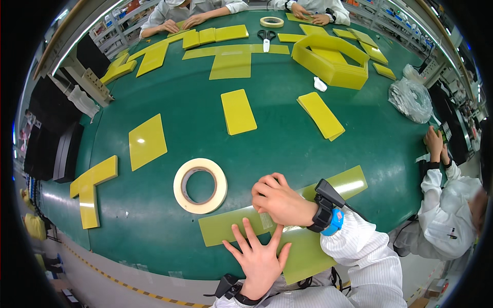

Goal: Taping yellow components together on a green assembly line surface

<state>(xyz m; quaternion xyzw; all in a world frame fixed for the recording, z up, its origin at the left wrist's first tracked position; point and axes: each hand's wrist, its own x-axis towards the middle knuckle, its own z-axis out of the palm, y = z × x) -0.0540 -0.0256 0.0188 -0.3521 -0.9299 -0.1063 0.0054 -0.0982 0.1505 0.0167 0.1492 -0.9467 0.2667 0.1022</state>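
My left hand (258, 262) lies flat with its fingers spread across a T-shaped pair of yellow-green sheets (221, 228) near the front of the table. Just above it, my right hand (285, 201) is curled, its fingertips bent together over the sheets. Whatever those fingers hold, if anything, is hidden. A short strip of clear tape (265, 220) sits on the sheet between the two hands, close to the joint. To the left of my right hand lies a large roll of cream tape (177, 186), apart from both hands.
Yellow stacks (239, 113) and a T-shaped yellow piece (90, 192) lie about the green table (195, 110). Farther back are a six-sided yellow frame (354, 77), scissors (266, 43) and a smaller tape roll (271, 21). Co-workers sit across and at right, beside a plastic bag (411, 100).
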